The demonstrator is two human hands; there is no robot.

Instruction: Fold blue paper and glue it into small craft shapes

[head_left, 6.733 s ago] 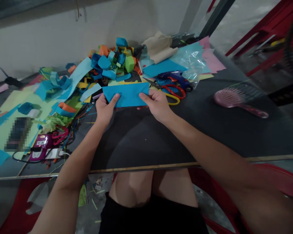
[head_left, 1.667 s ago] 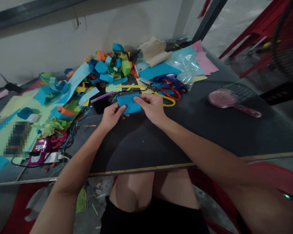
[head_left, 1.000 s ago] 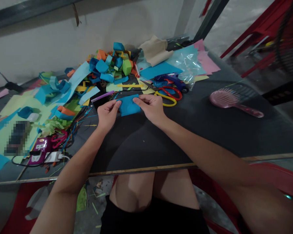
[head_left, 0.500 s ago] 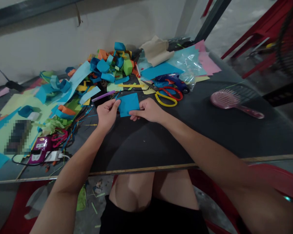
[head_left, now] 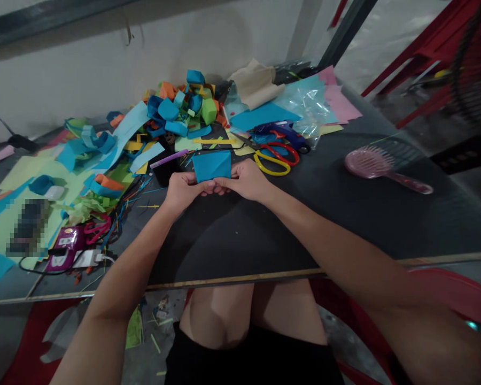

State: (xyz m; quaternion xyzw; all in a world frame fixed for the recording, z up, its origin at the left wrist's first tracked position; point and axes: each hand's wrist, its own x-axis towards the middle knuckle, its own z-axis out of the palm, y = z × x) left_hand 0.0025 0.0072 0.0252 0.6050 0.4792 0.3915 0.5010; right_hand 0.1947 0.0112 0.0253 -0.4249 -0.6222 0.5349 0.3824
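Observation:
A small blue paper piece with crease lines is held up between both hands above the dark table. My left hand grips its lower left part, thumb at the bottom edge. On the right side my right hand pinches the same paper, and the two thumbs nearly meet at its lower edge. A purple pen lies just left of the paper. Yellow-handled scissors and red-handled scissors rest to its right.
Folded colored paper pieces are heaped at the back. A pink hairbrush lies at the right. Paper sheets, a blurred-out device and a purple device with a cable are at the left. A red chair stands beyond.
My left hand has moved down and right along the paper, bringing its thumb beside the right one. The paper has turned more level, and its lower part is now covered by the fingers.

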